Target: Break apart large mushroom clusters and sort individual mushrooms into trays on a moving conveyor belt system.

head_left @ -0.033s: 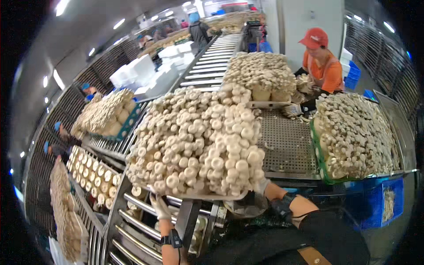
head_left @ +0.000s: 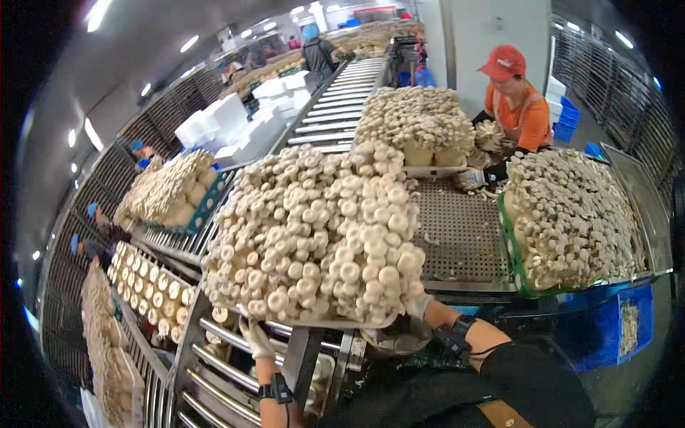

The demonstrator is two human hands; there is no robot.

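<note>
load: big tray of mushrooms (head_left: 314,235), pale caps heaped well above the rim, held up over the roller conveyor (head_left: 214,357) in front of the person
left hand (head_left: 255,337): gloved, gripping the tray's near-left lower edge from below; fingers mostly hidden under the rim
right hand (head_left: 417,305): gloved, under the near-right corner, closed on the edge; grip detail hidden by the mushrooms
risk 1: the tray looks tilted toward the person and is held only at the near edge, so the front rows could spill off
risk 2: thin tray, top-heavy heap; if either grip slips it likely tips down onto the rollers
risk 3: the heap blocks the view of what lies beyond, so it could knock the rear tray (head_left: 421,132) on the perforated table (head_left: 464,235)
green crate (head_left: 515,260): right side, packed with small-capped mushrooms, overfull
teal crate (head_left: 203,203): left, on the rollers, holds a heap of mushrooms
bottle rack (head_left: 150,289): lower left, rows of open round bottle mouths
blue bin (head_left: 617,332): lower right, some mushroom scraps inside
white boxes (head_left: 228,118): stacked far left, contents not visible
co-worker (head_left: 517,100): orange shirt, red cap, handling mushrooms at the far side of the table
</note>
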